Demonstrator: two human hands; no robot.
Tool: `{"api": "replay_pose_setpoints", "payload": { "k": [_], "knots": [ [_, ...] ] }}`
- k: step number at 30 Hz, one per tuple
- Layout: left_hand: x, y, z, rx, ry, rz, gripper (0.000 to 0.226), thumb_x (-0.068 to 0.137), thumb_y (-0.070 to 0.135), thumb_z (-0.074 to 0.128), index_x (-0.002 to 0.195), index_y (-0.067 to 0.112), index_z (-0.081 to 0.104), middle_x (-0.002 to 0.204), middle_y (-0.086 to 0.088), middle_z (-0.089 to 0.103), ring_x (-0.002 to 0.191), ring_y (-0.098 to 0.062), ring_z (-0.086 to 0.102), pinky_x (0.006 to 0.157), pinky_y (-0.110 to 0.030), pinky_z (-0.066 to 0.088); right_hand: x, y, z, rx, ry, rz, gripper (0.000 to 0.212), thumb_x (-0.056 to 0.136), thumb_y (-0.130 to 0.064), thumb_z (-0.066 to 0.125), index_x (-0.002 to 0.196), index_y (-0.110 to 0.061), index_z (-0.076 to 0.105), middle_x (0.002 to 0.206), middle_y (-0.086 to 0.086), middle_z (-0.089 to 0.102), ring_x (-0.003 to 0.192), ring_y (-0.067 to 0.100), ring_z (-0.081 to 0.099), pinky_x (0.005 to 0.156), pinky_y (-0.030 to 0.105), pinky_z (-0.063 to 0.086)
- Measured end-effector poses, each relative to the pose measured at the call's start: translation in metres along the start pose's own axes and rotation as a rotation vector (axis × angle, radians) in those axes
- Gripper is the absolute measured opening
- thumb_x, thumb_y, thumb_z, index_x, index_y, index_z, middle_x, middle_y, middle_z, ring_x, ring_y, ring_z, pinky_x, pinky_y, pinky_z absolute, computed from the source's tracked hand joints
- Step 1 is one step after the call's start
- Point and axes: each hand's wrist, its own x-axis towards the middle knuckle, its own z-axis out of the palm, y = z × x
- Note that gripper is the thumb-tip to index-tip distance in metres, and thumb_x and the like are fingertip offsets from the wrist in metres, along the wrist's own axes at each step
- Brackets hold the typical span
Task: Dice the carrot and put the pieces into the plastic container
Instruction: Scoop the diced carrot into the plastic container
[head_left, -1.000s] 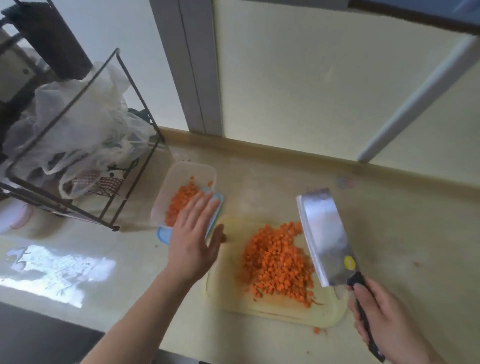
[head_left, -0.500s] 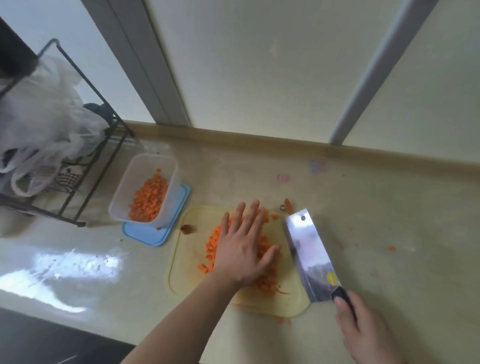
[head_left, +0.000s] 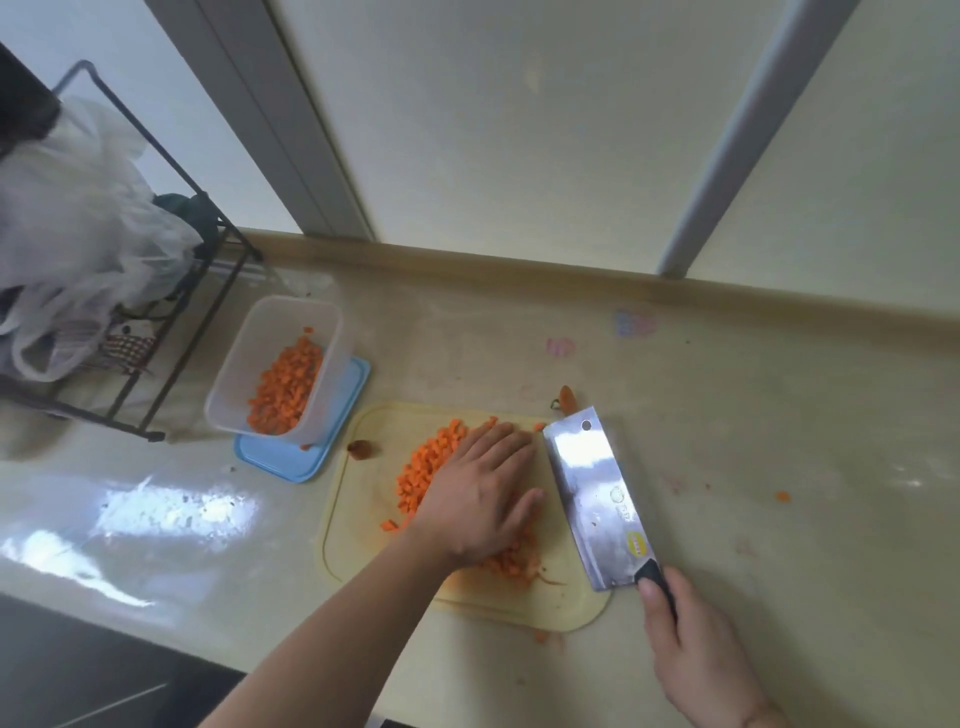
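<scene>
A pile of diced carrot (head_left: 423, 465) lies on the pale yellow cutting board (head_left: 358, 519). My left hand (head_left: 480, 493) lies flat on the pile with straight fingers, next to the cleaver blade. My right hand (head_left: 696, 654) grips the black handle of the cleaver (head_left: 597, 499), whose wide blade lies low along the board's right side. To the left stands the clear plastic container (head_left: 244, 384), tilted, with diced carrot inside, resting on its blue lid (head_left: 311, 457).
A black wire rack (head_left: 171, 332) with plastic bags stands at the far left. A carrot end (head_left: 567, 397) lies behind the board, another scrap (head_left: 360, 448) on its left edge. Stray carrot bits (head_left: 782, 496) dot the counter. A wall and window frame rise behind.
My left hand left the container and came down flat on the carrot pile on the board. The cleaver dropped lower beside the pile, close to my left hand. The view shifted.
</scene>
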Motion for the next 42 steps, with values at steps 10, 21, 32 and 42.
{"api": "replay_pose_setpoints", "payload": {
  "k": [10,21,32,42],
  "knots": [
    [-0.022,0.027,0.018,-0.05,0.089,-0.126,0.078,0.096,0.071,0.038,0.152,0.017,0.046,0.162,0.001,0.037,0.154,-0.018,0.023,0.125,-0.044,0.018,0.009,-0.028,0.013,0.026,-0.275,0.068,0.021,0.098,-0.036,0.039,0.097,-0.022,0.054,0.042,0.005,0.059,0.035,0.02,0.059,0.047,0.026,0.052],
    [-0.022,0.028,0.029,0.006,0.21,-0.112,0.062,0.099,0.046,0.052,0.149,0.008,0.05,0.16,-0.006,0.041,0.152,-0.025,0.029,0.125,-0.045,0.022,0.012,-0.037,0.028,0.078,-0.329,-0.068,0.027,0.1,-0.036,0.033,0.08,-0.022,0.046,0.053,0.012,0.057,0.031,0.022,0.055,0.045,0.035,0.048],
    [-0.015,0.048,0.028,-0.019,0.279,-0.098,0.046,0.103,0.029,0.047,0.141,0.005,0.058,0.151,-0.008,0.052,0.146,-0.028,0.041,0.119,-0.046,0.034,0.005,-0.028,0.004,0.273,-0.34,-0.036,0.03,0.101,-0.028,0.036,0.078,-0.014,0.05,0.046,0.007,0.049,0.027,0.026,0.044,0.036,0.023,0.031],
    [-0.005,0.052,0.016,-0.015,0.271,-0.123,0.047,0.103,0.029,0.046,0.141,0.005,0.058,0.149,-0.009,0.054,0.143,-0.03,0.044,0.12,-0.045,0.032,0.011,-0.034,-0.008,0.297,-0.36,-0.031,0.035,0.1,-0.037,0.034,0.08,-0.012,0.049,0.046,0.009,0.049,0.026,0.027,0.045,0.035,0.024,0.033]
  ]
}}
